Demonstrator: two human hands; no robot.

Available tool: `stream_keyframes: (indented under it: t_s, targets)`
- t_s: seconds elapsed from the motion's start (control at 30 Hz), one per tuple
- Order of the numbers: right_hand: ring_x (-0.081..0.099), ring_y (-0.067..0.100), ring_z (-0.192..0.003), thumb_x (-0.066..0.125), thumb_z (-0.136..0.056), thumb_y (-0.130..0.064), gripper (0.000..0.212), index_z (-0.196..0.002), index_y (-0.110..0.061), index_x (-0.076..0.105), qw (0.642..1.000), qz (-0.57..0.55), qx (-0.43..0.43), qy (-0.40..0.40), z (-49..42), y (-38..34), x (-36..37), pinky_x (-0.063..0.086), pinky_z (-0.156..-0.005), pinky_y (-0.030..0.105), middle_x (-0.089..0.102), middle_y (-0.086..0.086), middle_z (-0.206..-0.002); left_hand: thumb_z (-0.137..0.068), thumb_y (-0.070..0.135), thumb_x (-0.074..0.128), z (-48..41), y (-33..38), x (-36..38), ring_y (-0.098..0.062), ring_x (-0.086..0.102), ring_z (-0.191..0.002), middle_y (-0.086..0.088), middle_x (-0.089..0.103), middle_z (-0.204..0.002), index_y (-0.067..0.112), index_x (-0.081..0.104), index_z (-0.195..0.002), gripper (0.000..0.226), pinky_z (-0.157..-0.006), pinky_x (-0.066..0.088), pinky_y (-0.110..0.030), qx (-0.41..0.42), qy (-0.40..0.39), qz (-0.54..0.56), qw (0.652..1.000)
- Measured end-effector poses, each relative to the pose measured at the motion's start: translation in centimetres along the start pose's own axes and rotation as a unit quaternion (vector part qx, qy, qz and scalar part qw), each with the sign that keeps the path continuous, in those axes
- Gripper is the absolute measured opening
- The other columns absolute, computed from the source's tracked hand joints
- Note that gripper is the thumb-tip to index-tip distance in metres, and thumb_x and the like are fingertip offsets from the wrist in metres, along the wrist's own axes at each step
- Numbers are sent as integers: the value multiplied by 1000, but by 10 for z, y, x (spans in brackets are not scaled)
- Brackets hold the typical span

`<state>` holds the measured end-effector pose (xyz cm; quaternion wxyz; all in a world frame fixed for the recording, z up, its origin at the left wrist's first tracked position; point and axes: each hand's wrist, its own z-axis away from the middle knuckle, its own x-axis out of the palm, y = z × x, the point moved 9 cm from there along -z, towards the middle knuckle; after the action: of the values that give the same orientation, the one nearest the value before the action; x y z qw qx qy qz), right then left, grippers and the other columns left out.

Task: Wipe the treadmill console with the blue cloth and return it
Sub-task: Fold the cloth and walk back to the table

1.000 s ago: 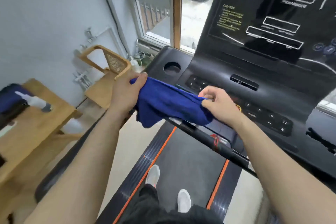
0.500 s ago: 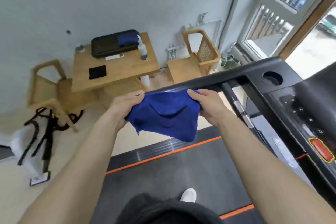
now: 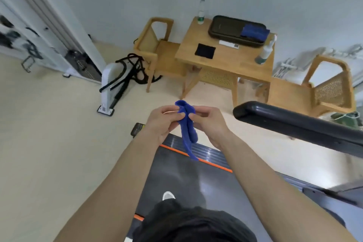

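Note:
The blue cloth (image 3: pixel 187 129) hangs bunched into a narrow strip between both hands, above the treadmill belt's edge. My left hand (image 3: pixel 162 122) pinches its top from the left and my right hand (image 3: pixel 208 124) pinches it from the right, fingers close together. The treadmill console is out of view; only the black handrail (image 3: pixel 294 122) reaches in from the right and the dark belt (image 3: pixel 196 180) with its orange stripe lies below. On the wooden table (image 3: pixel 225 59) ahead sits a dark tray (image 3: pixel 225 29) holding another blue cloth (image 3: pixel 254 32).
On the table stand a spray bottle (image 3: pixel 266 51), a water bottle (image 3: pixel 201 11), a black square pad (image 3: pixel 205 51) and a white remote (image 3: pixel 228 43). Wooden chairs (image 3: pixel 157 49) flank it left and right (image 3: pixel 326 86). A white machine with black straps (image 3: pixel 114 86) lies on the floor.
The view has swung left, away from the console toward the table. The cloth, held spread between both hands, is now gathered into a narrow bunch as the hands came together.

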<state>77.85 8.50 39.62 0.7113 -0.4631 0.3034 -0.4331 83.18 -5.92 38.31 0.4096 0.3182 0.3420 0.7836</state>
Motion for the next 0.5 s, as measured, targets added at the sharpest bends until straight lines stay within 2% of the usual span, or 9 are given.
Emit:
stream_keyframes:
  t_s: [0.1, 0.17, 0.27, 0.4, 0.5]
  targets:
    - [75, 24, -91, 68, -83, -1, 20, -96, -12, 79, 998, 48, -25, -13, -23, -12, 57, 57, -92, 50, 79, 6, -90, -85, -9, 69, -9, 11, -62, -17, 73, -73, -12, 71, -88, 1, 63, -103, 21, -66, 59, -23, 9, 59, 60, 996]
    - [75, 18, -83, 74, -82, -3, 16, -88, -17, 78, 997, 72, -32, -9, -39, -17, 90, 59, -88, 47, 78, 1, -82, -83, -6, 72, -13, 19, -97, -20, 72, -74, -14, 70, -91, 2, 63, -101, 22, -68, 59, -26, 14, 93, 90, 991]
    - [74, 19, -83, 75, -83, -6, 11, -87, -16, 77, 994, 94, -44, -46, -62, -20, 143, 59, -86, 45, 78, 2, -83, -83, -6, 73, -16, 24, -144, -19, 71, -71, -15, 69, -91, 3, 65, -94, 16, -65, 59, -24, 8, 150, 166, 975]
    - [72, 13, -79, 72, -85, -4, 12, -87, -15, 78, 985, 111, -73, -108, -92, -26, 210, 59, -78, 36, 77, -1, -83, -85, -8, 70, -15, 30, -200, -25, 70, -82, -20, 70, -99, 1, 66, -94, 14, -74, 60, -30, 10, 242, 233, 942]
    - [73, 15, -80, 72, -86, -4, 13, -85, -16, 78, 978, 109, -79, -158, -115, -27, 258, 59, -79, 34, 77, -1, -83, -89, -10, 64, -14, 41, -229, -20, 72, -69, -14, 72, -83, -2, 66, -101, 15, -61, 61, -25, 20, 298, 285, 911]
